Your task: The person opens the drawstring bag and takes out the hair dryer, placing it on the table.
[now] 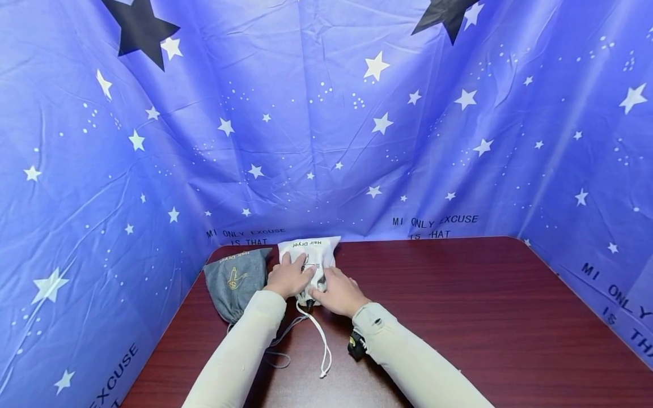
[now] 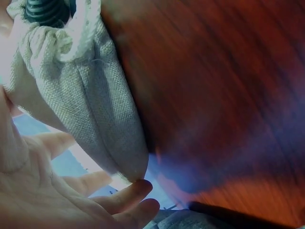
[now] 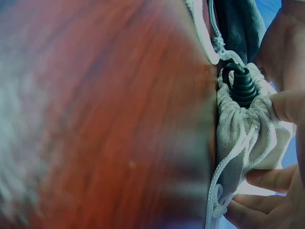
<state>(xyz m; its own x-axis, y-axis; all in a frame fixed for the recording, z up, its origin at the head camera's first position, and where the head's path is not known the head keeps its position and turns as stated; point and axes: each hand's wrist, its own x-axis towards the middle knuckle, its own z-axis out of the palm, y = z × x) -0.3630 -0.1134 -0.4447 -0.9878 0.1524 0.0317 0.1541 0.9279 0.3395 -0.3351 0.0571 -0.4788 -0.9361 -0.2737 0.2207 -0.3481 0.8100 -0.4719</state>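
A white drawstring bag (image 1: pixel 323 253) printed "Hair Dryer" lies at the back of the table, its gathered mouth toward me. From that mouth pokes a black ribbed cord end (image 3: pixel 244 88). My left hand (image 1: pixel 289 277) rests over the bag's left side with fingers spread, and the left wrist view shows fingertips (image 2: pixel 143 188) touching the cloth. Along the right side lies my right hand (image 1: pixel 340 292), its fingers extended against the bag. A grey drawstring bag (image 1: pixel 237 283) with a gold hair dryer print sits left of the left hand. What the white bag contains is mostly hidden.
The white drawstring (image 1: pixel 321 334) trails toward me over the dark red wooden table (image 1: pixel 459 317). A grey cord (image 1: pixel 278 357) loops near the left sleeve. Blue star-printed curtains (image 1: pixel 316 141) enclose the table's back and sides.
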